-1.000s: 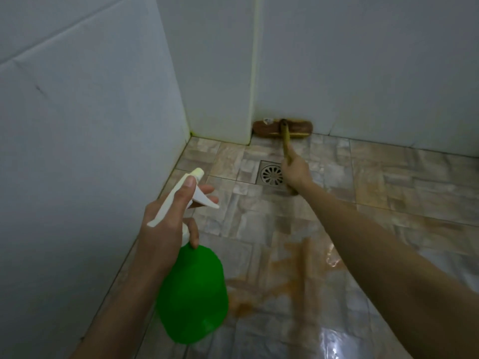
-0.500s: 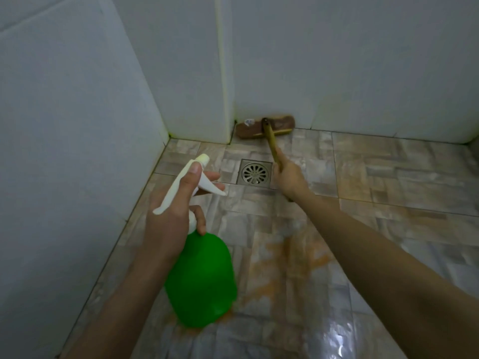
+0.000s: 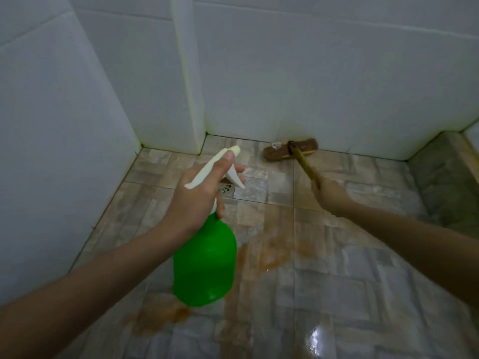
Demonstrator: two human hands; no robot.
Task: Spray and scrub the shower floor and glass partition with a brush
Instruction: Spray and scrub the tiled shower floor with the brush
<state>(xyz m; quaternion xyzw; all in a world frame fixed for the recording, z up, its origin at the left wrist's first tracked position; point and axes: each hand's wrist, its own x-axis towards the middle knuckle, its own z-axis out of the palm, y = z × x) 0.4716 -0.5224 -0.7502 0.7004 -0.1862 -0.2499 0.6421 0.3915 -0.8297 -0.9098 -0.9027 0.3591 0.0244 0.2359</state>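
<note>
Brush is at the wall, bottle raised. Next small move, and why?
Probably drag the brush head back from the wall onto the orange-brown stain: the right hand grips its handle, and the stain lies mid-floor, nearer than the head.

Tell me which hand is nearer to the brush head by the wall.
Right. The right hand grips the handle below the brush head; the left hand holds the spray bottle farther left.

We are seeing a wet tile floor (image 3: 337, 294): a brown brush head (image 3: 290, 151) is resting on it against the back wall (image 3: 311, 86), a drain grate (image 3: 228, 190) is sitting nearby, and an orange-brown smear (image 3: 269, 252) is staining the middle.
</note>
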